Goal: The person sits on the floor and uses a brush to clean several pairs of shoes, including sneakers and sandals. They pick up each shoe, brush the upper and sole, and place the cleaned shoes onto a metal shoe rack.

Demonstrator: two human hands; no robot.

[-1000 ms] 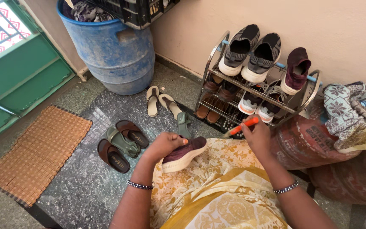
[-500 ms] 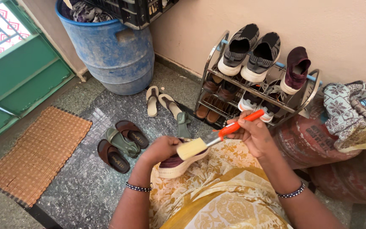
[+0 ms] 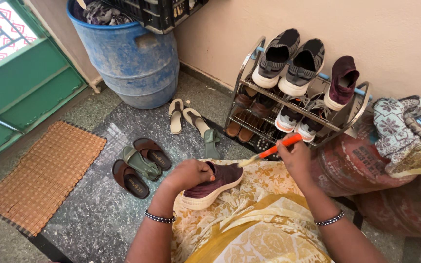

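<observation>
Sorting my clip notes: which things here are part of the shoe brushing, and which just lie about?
In use: left hand, maroon shoe, right hand, orange-handled brush.
Lying about: shoe rack, brown sandals, blue barrel, woven mat.

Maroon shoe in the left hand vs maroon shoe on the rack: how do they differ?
The maroon shoe in hand lies on the person's lap, gripped by the left hand; the maroon shoe on the rack leans on the top shelf of the shoe rack, untouched. The held one shows its side and pale sole; the racked one shows its opening. Both share colour and pale soles, so they look like a pair.
</observation>
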